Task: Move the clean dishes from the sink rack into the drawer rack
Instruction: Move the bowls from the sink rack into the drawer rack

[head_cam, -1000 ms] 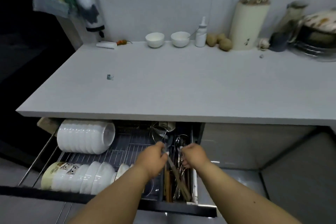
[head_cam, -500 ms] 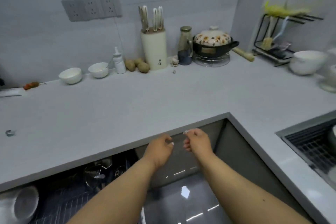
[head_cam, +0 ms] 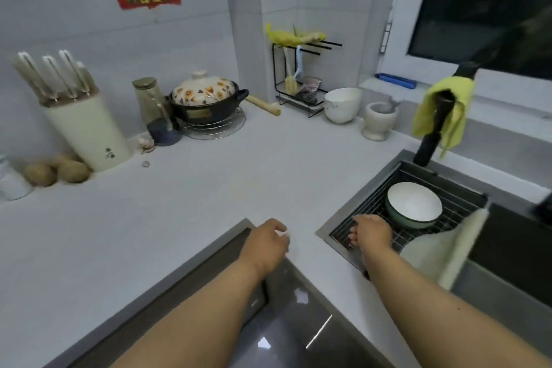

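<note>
A wire sink rack (head_cam: 454,188) lies over the left part of the sink at the right. On it sits a green bowl (head_cam: 413,207) with a white inside, upright. My right hand (head_cam: 372,233) hovers over the rack's near left corner, fingers bent down towards the wires, just left of the bowl and holding nothing. My left hand (head_cam: 267,243) hangs over the inner corner of the worktop with its fingers curled in and empty. The drawer rack is out of view.
A white cloth (head_cam: 442,251) drapes over the sink's near edge. A black tap (head_cam: 433,131) carries a yellow rag. Along the back of the worktop (head_cam: 194,188) stand a knife block (head_cam: 85,128), a flowered pot (head_cam: 206,98), a white bowl (head_cam: 342,104) and a mortar (head_cam: 379,119).
My view has swung right from the open drawer to the sink. Both hands left the cutlery in the drawer; the right hand has reached over the sink rack.
</note>
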A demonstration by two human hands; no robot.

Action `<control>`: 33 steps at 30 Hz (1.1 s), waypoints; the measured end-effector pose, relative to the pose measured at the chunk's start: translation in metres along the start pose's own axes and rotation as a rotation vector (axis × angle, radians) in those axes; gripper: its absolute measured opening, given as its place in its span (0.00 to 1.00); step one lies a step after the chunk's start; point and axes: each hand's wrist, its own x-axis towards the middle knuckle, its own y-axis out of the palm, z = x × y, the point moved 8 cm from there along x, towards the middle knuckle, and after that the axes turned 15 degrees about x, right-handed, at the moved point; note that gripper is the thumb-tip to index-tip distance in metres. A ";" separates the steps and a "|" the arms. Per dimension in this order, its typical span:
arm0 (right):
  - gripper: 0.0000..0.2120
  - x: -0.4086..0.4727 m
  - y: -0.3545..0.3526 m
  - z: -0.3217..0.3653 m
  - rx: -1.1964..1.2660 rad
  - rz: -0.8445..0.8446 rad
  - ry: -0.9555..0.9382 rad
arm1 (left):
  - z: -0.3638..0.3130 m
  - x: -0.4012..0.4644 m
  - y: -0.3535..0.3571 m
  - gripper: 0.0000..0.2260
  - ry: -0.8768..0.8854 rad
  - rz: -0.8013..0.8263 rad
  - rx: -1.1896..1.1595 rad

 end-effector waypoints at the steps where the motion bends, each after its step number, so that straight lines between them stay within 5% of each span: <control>1: 0.06 0.015 -0.014 0.002 0.012 -0.041 0.015 | -0.013 0.008 0.010 0.05 0.010 0.023 0.007; 12: 0.22 0.122 -0.116 -0.001 0.096 -0.305 0.222 | -0.109 0.061 0.090 0.17 0.406 0.078 0.420; 18: 0.23 0.144 -0.112 0.003 0.111 -0.279 0.300 | -0.093 0.077 0.121 0.31 0.377 0.245 0.655; 24: 0.21 0.151 -0.109 0.003 0.307 -0.335 0.305 | -0.090 0.080 0.120 0.30 0.368 0.263 0.606; 33: 0.27 0.078 -0.120 0.019 0.344 -0.529 0.006 | -0.093 0.085 0.109 0.25 0.281 0.307 0.304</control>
